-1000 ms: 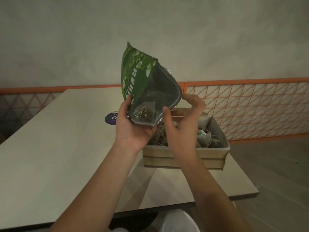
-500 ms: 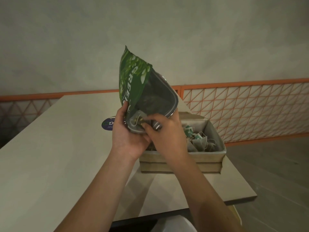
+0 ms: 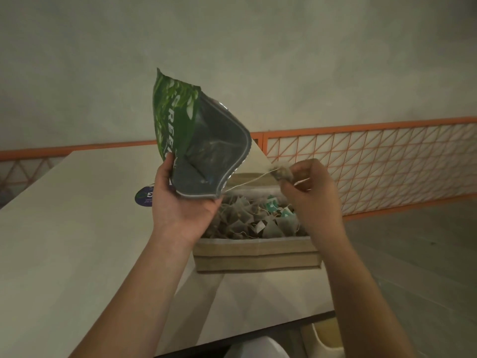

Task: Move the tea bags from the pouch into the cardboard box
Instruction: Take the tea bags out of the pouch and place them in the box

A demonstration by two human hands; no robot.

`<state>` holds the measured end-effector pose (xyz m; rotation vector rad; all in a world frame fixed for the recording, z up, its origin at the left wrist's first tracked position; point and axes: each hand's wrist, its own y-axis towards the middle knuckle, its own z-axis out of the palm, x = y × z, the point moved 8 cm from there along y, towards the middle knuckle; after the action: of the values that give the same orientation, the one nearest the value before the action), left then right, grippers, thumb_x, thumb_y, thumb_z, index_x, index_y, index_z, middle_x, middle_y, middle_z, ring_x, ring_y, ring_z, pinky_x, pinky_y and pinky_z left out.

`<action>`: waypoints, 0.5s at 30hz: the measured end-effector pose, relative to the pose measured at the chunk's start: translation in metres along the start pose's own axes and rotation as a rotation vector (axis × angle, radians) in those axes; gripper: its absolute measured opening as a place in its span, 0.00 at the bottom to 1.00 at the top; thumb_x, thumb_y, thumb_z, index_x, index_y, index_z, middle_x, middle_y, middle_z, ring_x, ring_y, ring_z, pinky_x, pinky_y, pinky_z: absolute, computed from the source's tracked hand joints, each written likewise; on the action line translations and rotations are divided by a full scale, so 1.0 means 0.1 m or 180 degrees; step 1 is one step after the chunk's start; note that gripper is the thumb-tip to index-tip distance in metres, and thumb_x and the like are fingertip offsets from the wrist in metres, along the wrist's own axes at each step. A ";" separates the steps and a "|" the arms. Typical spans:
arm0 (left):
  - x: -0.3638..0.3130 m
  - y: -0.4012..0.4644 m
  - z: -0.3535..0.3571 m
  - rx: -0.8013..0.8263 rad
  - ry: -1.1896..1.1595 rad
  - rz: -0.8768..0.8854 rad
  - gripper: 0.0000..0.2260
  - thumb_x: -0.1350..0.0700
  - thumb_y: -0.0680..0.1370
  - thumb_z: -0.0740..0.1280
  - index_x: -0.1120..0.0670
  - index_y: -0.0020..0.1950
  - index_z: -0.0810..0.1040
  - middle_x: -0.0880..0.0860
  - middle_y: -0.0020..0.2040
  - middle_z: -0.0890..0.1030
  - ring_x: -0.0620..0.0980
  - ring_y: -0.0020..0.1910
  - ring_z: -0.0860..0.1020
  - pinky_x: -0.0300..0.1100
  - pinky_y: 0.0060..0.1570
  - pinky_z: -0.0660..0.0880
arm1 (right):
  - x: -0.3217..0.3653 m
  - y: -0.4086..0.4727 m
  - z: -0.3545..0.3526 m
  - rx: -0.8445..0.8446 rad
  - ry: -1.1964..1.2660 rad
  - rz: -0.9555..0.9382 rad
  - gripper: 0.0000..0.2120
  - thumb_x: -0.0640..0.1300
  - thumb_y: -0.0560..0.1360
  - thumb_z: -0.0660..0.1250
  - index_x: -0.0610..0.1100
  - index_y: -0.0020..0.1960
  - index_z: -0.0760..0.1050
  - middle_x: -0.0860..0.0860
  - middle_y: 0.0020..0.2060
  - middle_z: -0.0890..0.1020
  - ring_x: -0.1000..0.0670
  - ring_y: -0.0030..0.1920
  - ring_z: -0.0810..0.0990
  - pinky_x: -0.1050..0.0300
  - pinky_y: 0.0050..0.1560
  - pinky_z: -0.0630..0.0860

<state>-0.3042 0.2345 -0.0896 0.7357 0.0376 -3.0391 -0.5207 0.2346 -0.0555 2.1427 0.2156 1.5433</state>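
My left hand (image 3: 180, 202) grips the lower edge of a green tea pouch (image 3: 180, 125), tilted with its open silver mouth (image 3: 211, 161) facing me, above the left end of the cardboard box (image 3: 258, 257). My right hand (image 3: 312, 192) pinches a tea bag (image 3: 282, 173) above the box's right part. The bag's string (image 3: 247, 182) runs taut back to the pouch mouth. Several tea bags (image 3: 247, 218) with teal tags lie piled in the box.
The box stands near the right corner of a pale table (image 3: 64, 241). A round dark sticker (image 3: 144, 197) lies on the table behind my left hand. An orange mesh railing (image 3: 374, 161) runs behind and to the right. A white chair (image 3: 258, 350) shows below the table edge.
My right hand reached into the pouch mouth, then drew out to the right with a tea bag, its string trailing from the pouch. The left hand kept holding the pouch.
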 end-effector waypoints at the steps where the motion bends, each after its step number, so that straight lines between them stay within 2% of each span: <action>1: 0.00 0.00 0.02 0.0012 0.0011 0.0020 0.20 0.42 0.79 0.64 0.51 0.66 0.81 0.55 0.63 0.84 0.55 0.58 0.82 0.45 0.55 0.79 | -0.05 0.06 -0.06 -0.0036 -0.0175 -0.0001 0.08 0.39 0.74 0.71 0.48 0.49 0.74 0.56 0.39 0.79 0.62 0.35 0.78 0.71 0.29 0.71; 3: 0.02 0.01 0.03 0.0028 0.0028 0.0046 0.20 0.42 0.79 0.64 0.51 0.66 0.81 0.55 0.63 0.84 0.55 0.58 0.82 0.46 0.56 0.78 | -0.18 0.17 -0.13 -0.0037 -0.0677 0.0015 0.07 0.41 0.75 0.70 0.50 0.49 0.75 0.56 0.40 0.79 0.59 0.36 0.77 0.69 0.28 0.70; 6: 0.03 0.02 0.01 0.0010 0.0046 0.0065 0.20 0.42 0.79 0.64 0.50 0.67 0.80 0.55 0.64 0.83 0.55 0.60 0.81 0.46 0.56 0.79 | -0.38 0.24 -0.12 0.0121 -0.1347 0.0030 0.05 0.44 0.76 0.70 0.47 0.52 0.78 0.51 0.44 0.82 0.53 0.40 0.78 0.64 0.33 0.71; 8: 0.04 0.03 -0.02 -0.0006 0.0033 0.0065 0.20 0.42 0.79 0.65 0.50 0.66 0.81 0.55 0.65 0.83 0.55 0.62 0.80 0.46 0.58 0.78 | -0.47 0.24 -0.10 0.0178 -0.1552 0.0035 0.09 0.48 0.76 0.70 0.46 0.54 0.80 0.51 0.46 0.83 0.52 0.44 0.79 0.61 0.39 0.74; 11: 0.04 0.04 -0.07 -0.0034 0.0052 0.0080 0.19 0.42 0.79 0.64 0.50 0.64 0.82 0.55 0.65 0.82 0.54 0.62 0.80 0.45 0.60 0.77 | -0.46 0.22 -0.07 0.0129 -0.1614 -0.0186 0.15 0.52 0.76 0.69 0.45 0.59 0.79 0.50 0.50 0.81 0.48 0.50 0.78 0.50 0.50 0.77; 13: 0.03 0.04 -0.09 -0.0040 0.0056 0.0089 0.19 0.42 0.79 0.64 0.50 0.64 0.82 0.54 0.66 0.82 0.54 0.60 0.81 0.45 0.58 0.77 | -0.38 0.20 -0.06 0.0028 -0.1454 -0.0399 0.14 0.48 0.77 0.69 0.44 0.60 0.79 0.49 0.54 0.78 0.48 0.53 0.77 0.52 0.52 0.77; 15: 0.03 0.03 -0.11 -0.0041 0.0067 0.0086 0.19 0.41 0.79 0.65 0.49 0.64 0.82 0.54 0.65 0.82 0.54 0.60 0.81 0.44 0.55 0.78 | -0.33 0.16 0.02 0.0161 -0.1356 -0.0530 0.12 0.45 0.78 0.67 0.44 0.60 0.79 0.51 0.53 0.77 0.50 0.52 0.77 0.62 0.49 0.75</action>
<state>-0.3013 0.2317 -0.1009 0.7610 0.0468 -3.0027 -0.5324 0.2067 -0.0760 2.3654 0.2794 0.9713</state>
